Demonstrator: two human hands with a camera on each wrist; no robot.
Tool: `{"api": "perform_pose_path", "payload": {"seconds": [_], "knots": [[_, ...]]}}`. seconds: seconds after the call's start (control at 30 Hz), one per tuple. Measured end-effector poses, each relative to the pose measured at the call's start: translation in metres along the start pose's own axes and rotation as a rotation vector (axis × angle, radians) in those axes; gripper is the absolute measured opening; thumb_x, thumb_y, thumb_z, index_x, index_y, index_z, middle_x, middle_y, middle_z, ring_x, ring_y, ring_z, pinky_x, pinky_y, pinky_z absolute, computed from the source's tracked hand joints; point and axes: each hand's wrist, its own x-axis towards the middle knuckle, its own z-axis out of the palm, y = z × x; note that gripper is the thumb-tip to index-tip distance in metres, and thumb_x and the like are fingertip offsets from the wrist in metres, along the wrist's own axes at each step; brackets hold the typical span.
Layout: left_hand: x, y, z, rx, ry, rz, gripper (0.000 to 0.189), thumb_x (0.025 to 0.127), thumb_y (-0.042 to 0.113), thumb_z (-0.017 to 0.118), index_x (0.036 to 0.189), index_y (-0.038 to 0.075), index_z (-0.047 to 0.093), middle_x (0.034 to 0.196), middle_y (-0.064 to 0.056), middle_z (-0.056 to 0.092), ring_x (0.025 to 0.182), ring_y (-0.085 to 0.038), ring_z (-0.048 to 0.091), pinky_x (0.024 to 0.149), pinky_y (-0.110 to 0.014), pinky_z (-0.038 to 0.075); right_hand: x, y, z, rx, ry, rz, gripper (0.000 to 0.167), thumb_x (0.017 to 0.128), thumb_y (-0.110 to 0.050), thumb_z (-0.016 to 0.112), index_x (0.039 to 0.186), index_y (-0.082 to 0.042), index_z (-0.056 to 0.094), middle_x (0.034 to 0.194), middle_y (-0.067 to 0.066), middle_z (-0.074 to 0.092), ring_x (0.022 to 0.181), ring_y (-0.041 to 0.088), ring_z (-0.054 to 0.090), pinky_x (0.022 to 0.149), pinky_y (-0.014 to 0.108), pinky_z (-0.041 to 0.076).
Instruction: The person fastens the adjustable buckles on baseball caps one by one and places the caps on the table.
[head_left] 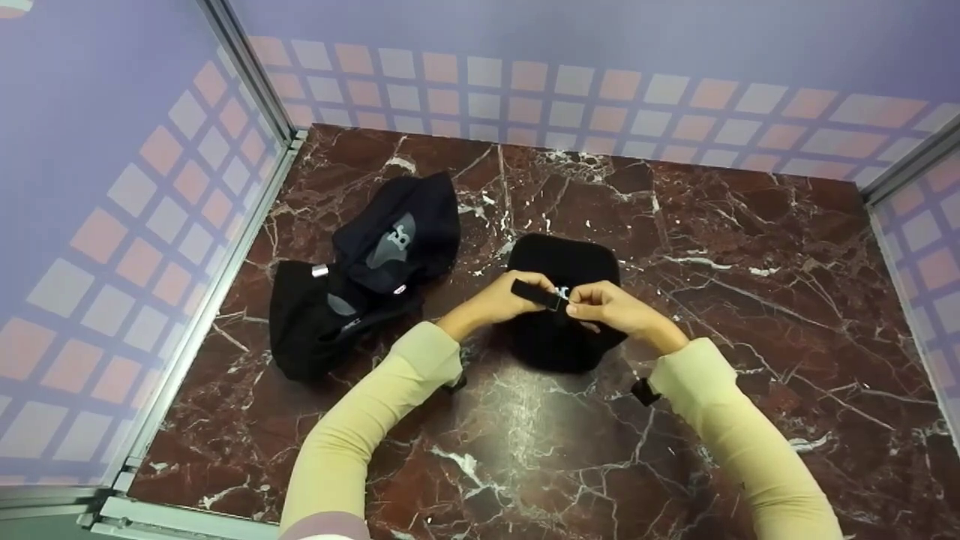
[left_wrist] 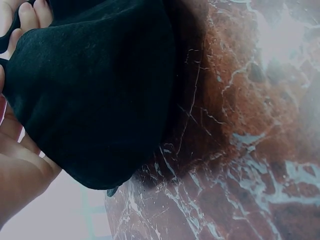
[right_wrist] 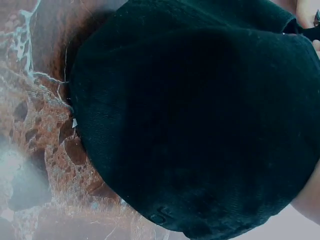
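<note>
While left hand [head_left: 504, 298], right hand [head_left: 616, 307] pinch strap [head_left: 532, 294], black cap [head_left: 553, 351] beneath

Left hand [left_wrist: 22, 167] holds dark cap [left_wrist: 97, 97]; white-veined reddish marble [left_wrist: 245, 165] alongside.

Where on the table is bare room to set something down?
Bare: between left sleeve and right sleeve, in front of the held cap; from right sleeve to right wall. Crowded: left, where navy cap and black cap lie together.

The cap [head_left: 551, 349] is black, the navy cap [head_left: 431, 214] grey-emblemed; maroon desk [head_left: 757, 315] veined white; lavender walls [head_left: 570, 30] with pink-and-grey squares [head_left: 484, 71]; pale yellow sleeves [head_left: 352, 424].
</note>
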Motion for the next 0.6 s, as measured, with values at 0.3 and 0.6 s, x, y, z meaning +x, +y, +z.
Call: {"api": "perform_pose_path", "payload": {"seconds": [0.3, 0.6], "knots": [[-0.001, -0.001, 0.002, 0.113, 0.001, 0.116, 0.014, 0.074, -0.002, 0.062, 0.088, -0.004, 0.061, 0.086, -0.013, 0.063, 0.079, -0.009, 0.051, 0.077, -0.017, 0.040, 0.002, -0.012, 0.008, -0.030, 0.090, 0.023, 0.017, 0.084, 0.000, 0.051, 0.071, 0.012, 0.048, 0.053, -0.006, 0.042, 0.045, 0.003, 0.037, 0.044, 0.017, 0.029], [0.001, 0.000, 0.007, 0.104, 0.006, 0.043, 0.014, 0.076, 0.006, 0.064, 0.089, 0.002, 0.063, 0.088, -0.008, 0.064, 0.077, -0.004, 0.050, 0.075, -0.016, 0.039, 0.004, 0.005, 0.000, 0.119, -0.049, -0.009, 0.018, 0.087, -0.003, 0.048, 0.070, -0.007, 0.054, 0.057, -0.007, 0.050, 0.050, 0.004, 0.046, 0.051, 0.017, 0.039]]}}
